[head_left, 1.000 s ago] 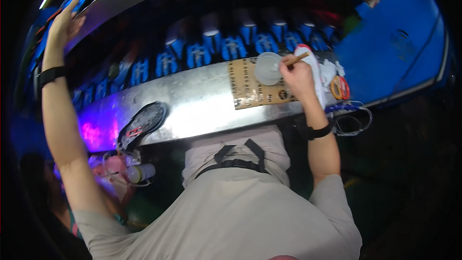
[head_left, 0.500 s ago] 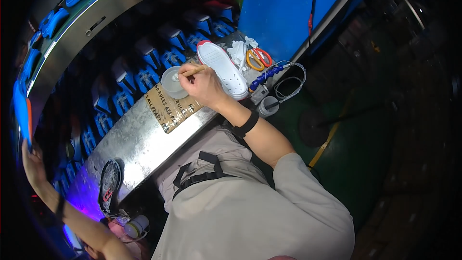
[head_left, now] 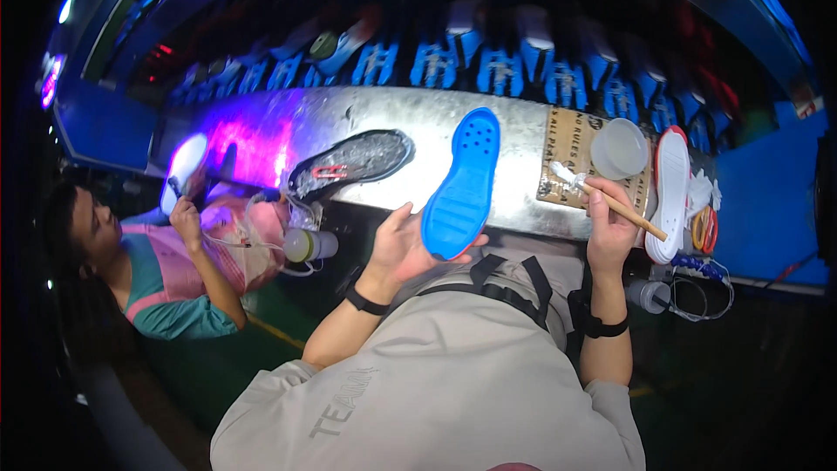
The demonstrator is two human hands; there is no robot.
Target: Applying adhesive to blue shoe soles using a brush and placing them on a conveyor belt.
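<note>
A blue shoe sole (head_left: 462, 183), with small holes at one end, lies across my left hand (head_left: 397, 249). The fingers are partly hidden under its near end, and the thumb is beside it. My right hand (head_left: 610, 234) pinches the wooden handle of a brush (head_left: 621, 206). White matter covers the brush's head, which is over a piece of taped cardboard (head_left: 567, 135). Close by on that cardboard stands a translucent round tub (head_left: 620, 148). Right of my right hand, a white sole with a red edge (head_left: 670, 196) rests on the bench.
A metal bench (head_left: 523, 201) runs across the front, bearing a dark sole-shaped piece (head_left: 353, 161). Orange-handled scissors (head_left: 704, 231) and crumpled white paper (head_left: 697, 192) are at the right. Behind is a row of blue shoe holders (head_left: 499, 70). A co-worker (head_left: 166, 270) sits at the left.
The view has swung left. My left hand has brought the blue sole from the rack at the far left to in front of me. My right hand has lifted the brush out of the tub.
</note>
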